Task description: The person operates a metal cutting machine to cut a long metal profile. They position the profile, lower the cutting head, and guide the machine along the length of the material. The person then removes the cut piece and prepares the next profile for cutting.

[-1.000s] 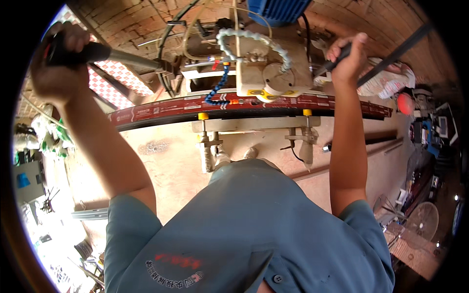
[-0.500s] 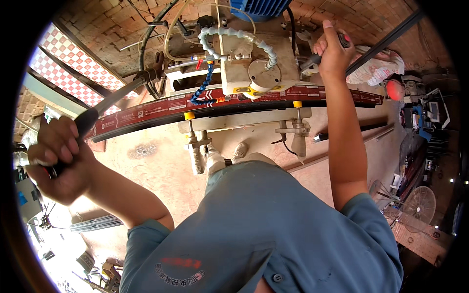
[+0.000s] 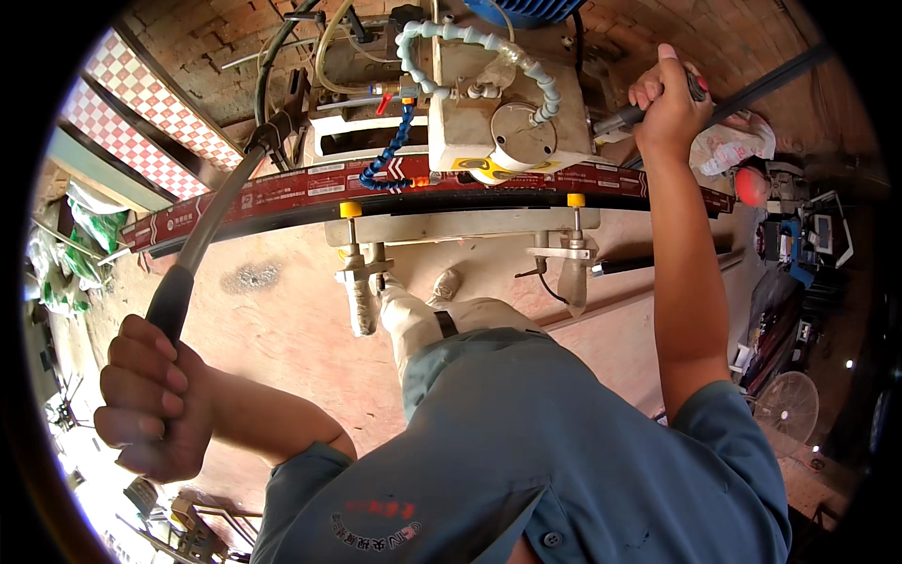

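My left hand (image 3: 155,399) is wrapped round the black grip (image 3: 171,301) of a long metal lever (image 3: 221,216), which slopes up to a pivot at the machine's left side. At the far right, my right hand (image 3: 675,113) is closed on a shorter handle (image 3: 618,123) beside the white machine head (image 3: 460,132); its thumb points up. Beneath that head lies a long bar (image 3: 310,185) with red printed film and a dark near side. A blue segmented hose (image 3: 391,155) bends down to an orange nozzle at the bar. Two yellow-capped clamps (image 3: 350,210) stand along the near edge.
A grey segmented hose (image 3: 460,32) loops over the head, and a blue motor (image 3: 526,9) sits behind. Red-and-white checked panels (image 3: 132,108) lean at the left. Long dark profiles (image 3: 672,259) lie on the floor at right, near a fan (image 3: 787,406).
My left hand has pulled the long lever down and nearer to my body, so it stands steeper. My right hand keeps its hold on the short handle. The view has shifted slightly.
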Available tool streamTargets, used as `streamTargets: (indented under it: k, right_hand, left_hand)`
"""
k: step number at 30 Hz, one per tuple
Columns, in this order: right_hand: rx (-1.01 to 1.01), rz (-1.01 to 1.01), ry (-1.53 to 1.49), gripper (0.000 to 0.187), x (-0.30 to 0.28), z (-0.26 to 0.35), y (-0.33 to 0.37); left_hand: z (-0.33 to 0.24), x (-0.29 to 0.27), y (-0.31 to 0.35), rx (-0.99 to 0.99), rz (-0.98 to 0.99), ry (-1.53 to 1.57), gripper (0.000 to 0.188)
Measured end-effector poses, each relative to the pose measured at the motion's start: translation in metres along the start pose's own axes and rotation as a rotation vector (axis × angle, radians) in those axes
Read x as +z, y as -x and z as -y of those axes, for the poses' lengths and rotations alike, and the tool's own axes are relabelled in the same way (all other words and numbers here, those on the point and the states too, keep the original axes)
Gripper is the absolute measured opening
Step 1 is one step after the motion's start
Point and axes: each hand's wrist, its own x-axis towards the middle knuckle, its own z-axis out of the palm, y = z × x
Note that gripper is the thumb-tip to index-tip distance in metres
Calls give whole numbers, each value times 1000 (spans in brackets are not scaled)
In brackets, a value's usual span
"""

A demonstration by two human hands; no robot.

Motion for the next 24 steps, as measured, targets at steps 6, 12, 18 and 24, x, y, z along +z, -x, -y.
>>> streamTargets:
  k: [6, 12, 18, 24]
  right_hand:
    - [6, 32, -37, 37, -4, -6, -1]
    - [-27, 21, -12, 37, -3, -11, -2]
    - [-8, 1, 51, 36, -1, -14, -1]
    - [18, -3, 49, 30, -7, -20, -3]
  left_hand:
    - [-5, -11, 25, 21, 39, -31, 29]
    - [-7, -20, 43, 14, 124, -98, 21]
    - [-6, -13, 62, 38, 55, -171, 25]
    - [-10, -25, 77, 27, 170, -178, 27]
